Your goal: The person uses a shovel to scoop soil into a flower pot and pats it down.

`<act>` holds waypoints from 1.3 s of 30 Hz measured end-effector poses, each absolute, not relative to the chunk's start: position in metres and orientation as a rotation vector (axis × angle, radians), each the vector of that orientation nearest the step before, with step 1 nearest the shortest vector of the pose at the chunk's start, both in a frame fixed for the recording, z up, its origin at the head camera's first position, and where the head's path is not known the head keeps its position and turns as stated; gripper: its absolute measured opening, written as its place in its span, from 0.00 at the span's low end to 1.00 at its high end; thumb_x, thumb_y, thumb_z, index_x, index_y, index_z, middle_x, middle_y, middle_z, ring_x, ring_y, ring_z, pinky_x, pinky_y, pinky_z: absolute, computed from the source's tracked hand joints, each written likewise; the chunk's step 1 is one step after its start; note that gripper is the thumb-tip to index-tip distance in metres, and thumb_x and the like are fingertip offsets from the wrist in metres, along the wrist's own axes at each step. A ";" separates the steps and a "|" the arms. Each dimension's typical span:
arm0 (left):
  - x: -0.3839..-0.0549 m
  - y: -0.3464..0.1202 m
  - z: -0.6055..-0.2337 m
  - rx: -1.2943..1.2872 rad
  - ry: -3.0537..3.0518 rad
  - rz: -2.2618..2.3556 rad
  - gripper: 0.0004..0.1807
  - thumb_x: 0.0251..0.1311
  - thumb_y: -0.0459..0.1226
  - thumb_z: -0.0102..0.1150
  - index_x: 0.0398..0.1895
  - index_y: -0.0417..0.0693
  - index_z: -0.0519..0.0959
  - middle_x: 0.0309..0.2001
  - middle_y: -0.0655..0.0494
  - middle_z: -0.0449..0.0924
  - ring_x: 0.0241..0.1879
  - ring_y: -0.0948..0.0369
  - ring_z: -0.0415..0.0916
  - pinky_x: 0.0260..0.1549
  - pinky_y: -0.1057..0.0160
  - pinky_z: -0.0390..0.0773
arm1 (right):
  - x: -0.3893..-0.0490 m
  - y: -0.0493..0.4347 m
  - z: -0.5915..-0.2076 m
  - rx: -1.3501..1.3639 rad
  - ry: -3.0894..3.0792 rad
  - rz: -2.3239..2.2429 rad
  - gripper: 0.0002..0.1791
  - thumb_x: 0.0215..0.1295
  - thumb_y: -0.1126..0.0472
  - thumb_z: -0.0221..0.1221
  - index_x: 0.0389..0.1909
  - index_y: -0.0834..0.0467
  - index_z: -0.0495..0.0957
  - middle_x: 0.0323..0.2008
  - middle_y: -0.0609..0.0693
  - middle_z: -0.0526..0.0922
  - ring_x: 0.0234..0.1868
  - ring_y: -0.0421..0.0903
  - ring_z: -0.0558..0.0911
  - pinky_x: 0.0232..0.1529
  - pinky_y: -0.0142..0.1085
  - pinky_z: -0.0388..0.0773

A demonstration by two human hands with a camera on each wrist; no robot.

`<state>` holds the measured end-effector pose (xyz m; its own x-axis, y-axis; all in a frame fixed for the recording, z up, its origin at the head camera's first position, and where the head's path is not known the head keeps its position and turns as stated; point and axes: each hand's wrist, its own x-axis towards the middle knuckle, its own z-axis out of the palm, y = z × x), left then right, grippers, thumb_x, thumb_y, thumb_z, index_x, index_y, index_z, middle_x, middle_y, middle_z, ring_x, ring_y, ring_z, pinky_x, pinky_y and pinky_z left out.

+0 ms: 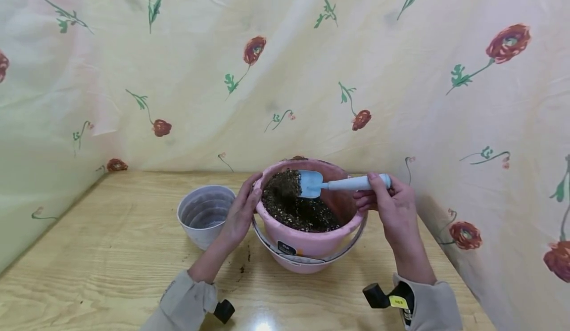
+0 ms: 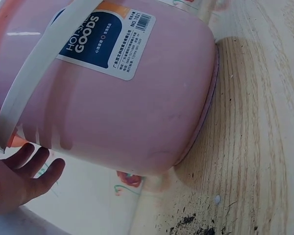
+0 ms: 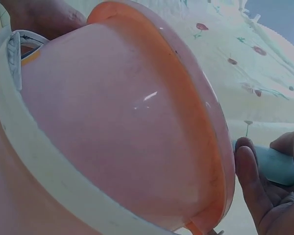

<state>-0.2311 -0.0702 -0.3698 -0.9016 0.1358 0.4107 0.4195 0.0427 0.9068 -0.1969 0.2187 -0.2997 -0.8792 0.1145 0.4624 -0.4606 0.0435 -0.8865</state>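
Observation:
A pink bucket (image 1: pixel 307 239) stands on the table with dark soil (image 1: pixel 303 212) inside. My left hand (image 1: pixel 242 207) holds its left rim, and in the left wrist view the fingers (image 2: pixel 51 174) lie along the bucket's outside below the handle's hinge. With my right hand (image 1: pixel 392 207) I grip the pale blue handle of a small garden trowel (image 1: pixel 311 184). The trowel lies level over the bucket's mouth, its blade pointing left and carrying soil at the tip. In the right wrist view, the right fingers (image 3: pixel 250 174) are close beside the rim, around the trowel's handle.
A grey-white plant pot (image 1: pixel 202 232) stands left of the bucket, beside my left forearm. The bucket's white bail handle (image 1: pixel 267 244) hangs down at the front. Soil crumbs (image 1: pixel 242 269) are scattered on the wooden table (image 1: pixel 111 252). A flowered curtain (image 1: pixel 191 73) encloses the back and sides.

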 end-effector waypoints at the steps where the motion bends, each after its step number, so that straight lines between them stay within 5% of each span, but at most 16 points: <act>1: -0.231 -0.070 -0.369 -0.573 -2.105 -1.951 0.25 0.75 0.42 0.38 0.72 0.49 0.59 0.71 0.43 0.57 0.66 0.46 0.60 0.55 0.48 0.70 | -0.197 0.218 -0.300 0.334 -1.911 1.886 0.14 0.71 0.57 0.54 0.34 0.66 0.77 0.21 0.50 0.84 0.18 0.41 0.82 0.23 0.33 0.81; 23: -0.230 -0.071 -0.368 -0.639 -2.093 -1.941 0.24 0.76 0.41 0.36 0.72 0.48 0.58 0.72 0.43 0.56 0.68 0.46 0.57 0.57 0.46 0.69 | -0.195 0.205 -0.298 0.275 -1.727 1.891 0.16 0.71 0.58 0.55 0.32 0.69 0.78 0.19 0.54 0.83 0.15 0.44 0.81 0.17 0.33 0.79; 29: -0.231 -0.073 -0.368 -0.602 -2.136 -1.891 0.24 0.76 0.41 0.36 0.72 0.50 0.59 0.70 0.44 0.60 0.60 0.46 0.66 0.44 0.56 0.75 | -0.196 0.202 -0.298 0.282 -1.722 1.874 0.16 0.70 0.58 0.55 0.32 0.70 0.79 0.18 0.54 0.83 0.15 0.44 0.81 0.17 0.33 0.79; 39: -0.230 -0.074 -0.369 -0.642 -2.117 -1.935 0.24 0.77 0.42 0.34 0.72 0.49 0.58 0.72 0.43 0.56 0.67 0.46 0.60 0.56 0.46 0.70 | -0.196 0.197 -0.300 0.260 -1.746 1.835 0.16 0.71 0.59 0.55 0.32 0.69 0.79 0.18 0.53 0.83 0.15 0.44 0.81 0.18 0.33 0.79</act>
